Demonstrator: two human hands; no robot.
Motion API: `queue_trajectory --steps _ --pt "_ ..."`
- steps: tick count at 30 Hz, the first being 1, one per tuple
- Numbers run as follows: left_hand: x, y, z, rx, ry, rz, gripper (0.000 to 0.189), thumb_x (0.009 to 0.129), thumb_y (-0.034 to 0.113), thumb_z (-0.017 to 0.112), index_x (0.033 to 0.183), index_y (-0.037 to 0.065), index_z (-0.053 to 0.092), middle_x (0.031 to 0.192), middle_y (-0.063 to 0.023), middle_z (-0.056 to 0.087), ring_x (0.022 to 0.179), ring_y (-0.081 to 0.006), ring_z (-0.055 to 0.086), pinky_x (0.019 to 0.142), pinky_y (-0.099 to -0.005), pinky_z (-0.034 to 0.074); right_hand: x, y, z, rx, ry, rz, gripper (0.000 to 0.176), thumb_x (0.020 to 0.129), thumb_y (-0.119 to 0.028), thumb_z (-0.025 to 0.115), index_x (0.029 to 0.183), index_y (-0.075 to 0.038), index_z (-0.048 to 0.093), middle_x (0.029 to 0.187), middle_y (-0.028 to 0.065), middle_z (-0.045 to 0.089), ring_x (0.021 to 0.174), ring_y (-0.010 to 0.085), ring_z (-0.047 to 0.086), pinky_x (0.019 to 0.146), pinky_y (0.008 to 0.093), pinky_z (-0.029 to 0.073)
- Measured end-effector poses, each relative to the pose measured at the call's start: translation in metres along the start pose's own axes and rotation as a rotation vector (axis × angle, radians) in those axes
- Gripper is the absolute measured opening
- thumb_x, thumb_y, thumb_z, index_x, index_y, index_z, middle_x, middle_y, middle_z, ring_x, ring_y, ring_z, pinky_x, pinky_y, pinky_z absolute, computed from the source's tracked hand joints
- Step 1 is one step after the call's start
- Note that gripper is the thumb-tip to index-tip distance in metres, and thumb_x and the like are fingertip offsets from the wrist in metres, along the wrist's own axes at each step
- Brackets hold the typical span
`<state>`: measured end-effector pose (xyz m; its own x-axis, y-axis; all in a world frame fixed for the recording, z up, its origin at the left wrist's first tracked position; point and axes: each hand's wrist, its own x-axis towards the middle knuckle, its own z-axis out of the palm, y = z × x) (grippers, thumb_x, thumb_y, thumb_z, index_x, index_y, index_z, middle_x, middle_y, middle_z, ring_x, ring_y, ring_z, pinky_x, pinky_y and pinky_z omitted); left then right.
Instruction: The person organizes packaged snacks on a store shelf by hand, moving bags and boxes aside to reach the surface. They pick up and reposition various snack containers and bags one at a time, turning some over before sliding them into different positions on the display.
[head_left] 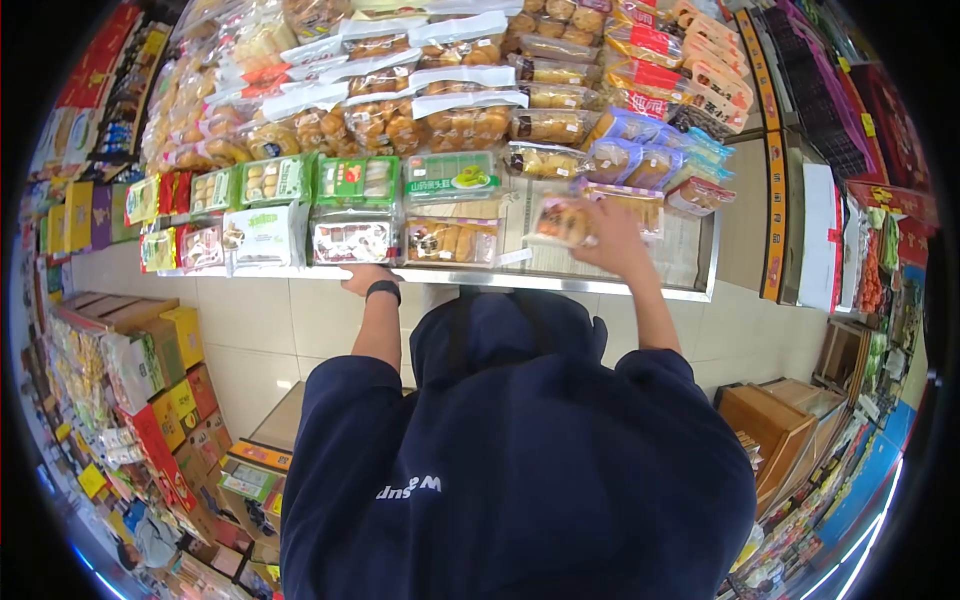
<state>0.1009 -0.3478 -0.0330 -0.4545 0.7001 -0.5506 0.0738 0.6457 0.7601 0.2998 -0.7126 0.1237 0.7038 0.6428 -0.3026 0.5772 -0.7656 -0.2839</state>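
Observation:
My right hand is closed on a clear-wrapped pack of pastries, held over the front of the display shelf. Behind that hand a flat pack of pastries with a purple edge lies on the shelf. My left hand, below a black wristband, is curled at the shelf's metal front edge; its fingertips are partly hidden. Nearest to it are a clear pack of dark and white sweets and a tray of golden pastries. A green-labelled box lies behind the tray.
Rows of bagged pastries fill the back of the shelf. Blue-wrapped packs lie at the right. Stacked cartons stand on the floor at left, and a brown wooden cabinet is at right. Tiled floor runs along the shelf.

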Motion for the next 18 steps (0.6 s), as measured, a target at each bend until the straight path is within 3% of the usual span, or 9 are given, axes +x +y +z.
queue_trajectory --steps 1,5,10,15,18 --pt "0.011 -0.006 0.0 0.042 -0.022 0.0 0.074 0.104 0.054 0.048 0.146 -0.006 0.042 0.142 -0.0308 0.055 0.124 -0.0448 0.06 0.106 -0.0511 0.049 0.005 -0.02 0.003 0.078 -0.064 -0.037 0.088 0.066 -0.039 0.086 0.145 -0.018 0.052 0.122 0.0148 0.061 0.12 0.0347 0.057 0.104 0.0516 0.042" --pt "0.015 -0.01 0.001 0.057 -0.013 0.022 0.074 0.104 0.054 0.047 0.144 -0.008 0.043 0.141 -0.0329 0.055 0.123 -0.0452 0.06 0.106 -0.0511 0.049 0.036 -0.091 0.068 0.232 0.012 -0.21 0.087 0.069 -0.04 0.085 0.146 -0.017 0.051 0.121 0.0151 0.059 0.119 0.0362 0.057 0.101 0.0517 0.044" --pt "0.019 -0.012 0.003 0.01 -0.026 0.065 0.069 0.104 0.051 0.049 0.139 -0.009 0.046 0.136 -0.0329 0.058 0.119 -0.0446 0.063 0.102 -0.0495 0.052 0.071 -0.159 0.123 0.196 0.131 -0.239 0.089 0.07 -0.04 0.086 0.147 -0.015 0.05 0.123 0.0139 0.056 0.12 0.034 0.054 0.102 0.0513 0.04" --pt "0.015 -0.011 0.001 0.015 -0.016 0.052 0.071 0.104 0.051 0.049 0.141 -0.009 0.045 0.136 -0.0341 0.058 0.12 -0.0458 0.062 0.103 -0.0508 0.05 0.08 -0.162 0.14 0.086 0.111 -0.262 0.091 0.07 -0.041 0.087 0.148 -0.014 0.049 0.124 0.0124 0.054 0.122 0.0321 0.051 0.103 0.0499 0.037" --pt "0.027 -0.018 0.004 0.091 0.035 0.073 0.069 0.103 0.051 0.051 0.138 -0.009 0.045 0.132 -0.0296 0.06 0.108 -0.0394 0.067 0.094 -0.0456 0.057 0.079 -0.156 0.142 0.088 0.118 -0.291 0.092 0.071 -0.044 0.087 0.148 -0.014 0.048 0.125 0.0121 0.054 0.122 0.0319 0.05 0.104 0.0506 0.036"
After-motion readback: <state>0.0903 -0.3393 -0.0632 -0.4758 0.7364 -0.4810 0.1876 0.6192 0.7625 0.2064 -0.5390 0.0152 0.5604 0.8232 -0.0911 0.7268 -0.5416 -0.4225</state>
